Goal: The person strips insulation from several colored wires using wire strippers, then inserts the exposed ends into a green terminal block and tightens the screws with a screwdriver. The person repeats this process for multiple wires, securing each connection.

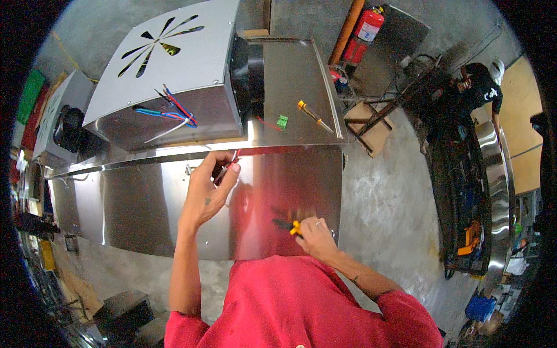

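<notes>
My left hand is closed at the front edge of the stainless steel surface, thumb and fingers pinching a thin red wire. Something dark shows between those fingers, too small to make out. Lower and to the right, my right hand grips a pair of pliers with yellow handles; the dark jaws point left and look blurred. Beyond my hands lie a green terminal block and a screwdriver with a yellow-orange handle. Blue, red and black wires stick out of a large metal box at the left.
A second vented box stands farther left. Past the steel top are a red fire extinguisher and a wooden stool. At the far right, another person is beside a dark tool-filled case.
</notes>
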`<state>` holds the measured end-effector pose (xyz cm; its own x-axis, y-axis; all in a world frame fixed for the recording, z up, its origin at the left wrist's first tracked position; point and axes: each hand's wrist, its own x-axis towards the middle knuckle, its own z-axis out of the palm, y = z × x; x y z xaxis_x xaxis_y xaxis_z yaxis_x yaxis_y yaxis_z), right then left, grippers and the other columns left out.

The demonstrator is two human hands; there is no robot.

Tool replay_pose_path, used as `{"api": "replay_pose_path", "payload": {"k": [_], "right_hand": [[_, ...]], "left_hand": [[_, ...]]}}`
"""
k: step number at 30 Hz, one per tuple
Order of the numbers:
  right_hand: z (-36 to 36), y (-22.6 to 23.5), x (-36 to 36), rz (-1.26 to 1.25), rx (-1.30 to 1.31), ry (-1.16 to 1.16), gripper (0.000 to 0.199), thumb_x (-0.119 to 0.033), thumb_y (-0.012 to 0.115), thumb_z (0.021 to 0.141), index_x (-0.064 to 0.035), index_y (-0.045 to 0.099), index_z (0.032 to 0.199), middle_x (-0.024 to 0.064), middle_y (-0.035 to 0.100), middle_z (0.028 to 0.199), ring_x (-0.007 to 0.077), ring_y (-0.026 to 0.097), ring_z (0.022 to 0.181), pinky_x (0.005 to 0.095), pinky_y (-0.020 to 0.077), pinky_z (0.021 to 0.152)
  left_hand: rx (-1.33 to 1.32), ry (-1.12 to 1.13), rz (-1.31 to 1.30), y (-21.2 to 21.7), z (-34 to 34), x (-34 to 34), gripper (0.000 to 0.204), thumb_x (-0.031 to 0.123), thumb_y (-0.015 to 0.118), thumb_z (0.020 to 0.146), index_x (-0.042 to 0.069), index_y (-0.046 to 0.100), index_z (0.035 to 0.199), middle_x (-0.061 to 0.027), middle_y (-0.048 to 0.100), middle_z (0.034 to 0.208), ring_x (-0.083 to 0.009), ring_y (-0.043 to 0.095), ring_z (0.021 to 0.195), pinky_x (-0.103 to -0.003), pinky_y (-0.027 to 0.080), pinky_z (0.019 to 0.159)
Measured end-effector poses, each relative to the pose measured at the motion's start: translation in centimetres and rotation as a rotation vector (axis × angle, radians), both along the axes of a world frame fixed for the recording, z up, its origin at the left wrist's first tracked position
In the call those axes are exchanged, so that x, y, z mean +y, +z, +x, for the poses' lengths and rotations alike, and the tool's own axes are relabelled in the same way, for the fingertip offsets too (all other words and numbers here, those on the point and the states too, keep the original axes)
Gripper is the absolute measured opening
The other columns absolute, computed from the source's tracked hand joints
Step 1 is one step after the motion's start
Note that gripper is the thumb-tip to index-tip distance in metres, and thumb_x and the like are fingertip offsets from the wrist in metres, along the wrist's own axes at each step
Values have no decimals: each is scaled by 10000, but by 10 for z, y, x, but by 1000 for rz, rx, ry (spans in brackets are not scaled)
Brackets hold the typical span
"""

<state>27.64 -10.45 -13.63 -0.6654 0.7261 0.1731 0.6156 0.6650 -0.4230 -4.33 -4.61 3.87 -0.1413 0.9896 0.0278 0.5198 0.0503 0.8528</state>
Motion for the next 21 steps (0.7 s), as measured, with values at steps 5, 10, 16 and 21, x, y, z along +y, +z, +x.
{"api": "replay_pose_path", "payload": {"k": [5,10,16,21], "right_hand": [[-30,87,116,-275,395,-415,282,-196,717,933,23,554,1002,293,648,937,519,650,872,560,527,772],[-44,119,237,-129,355,-380,272,-177,702,909,33,557,1002,286,631,816,505,649,797,513,518,719],[-85,99,269,-68,366,-415,288,-199,717,907,31,579,1011,296,664,833,512,686,853,510,534,755],[-121,71,240,-87,376,-363,331,-170,738,910,49,544,1064,326,669,966,517,674,952,562,509,816]], "left_hand": [[9,26,44,-7,-5,-13,248,247,720,1034,31,659,1141,6,610,831,-85,510,758,-279,453,678],[-25,3,46,-3,-2,-12,234,223,729,1024,17,673,1122,-7,622,822,-91,515,740,-282,455,670],[-37,53,56,-4,-1,-18,224,189,730,1017,-10,681,1106,-46,652,827,-109,530,725,-300,469,677],[-63,45,52,-11,-1,-19,207,189,734,1017,-2,692,1084,-53,657,833,-117,540,718,-305,471,668]]}}
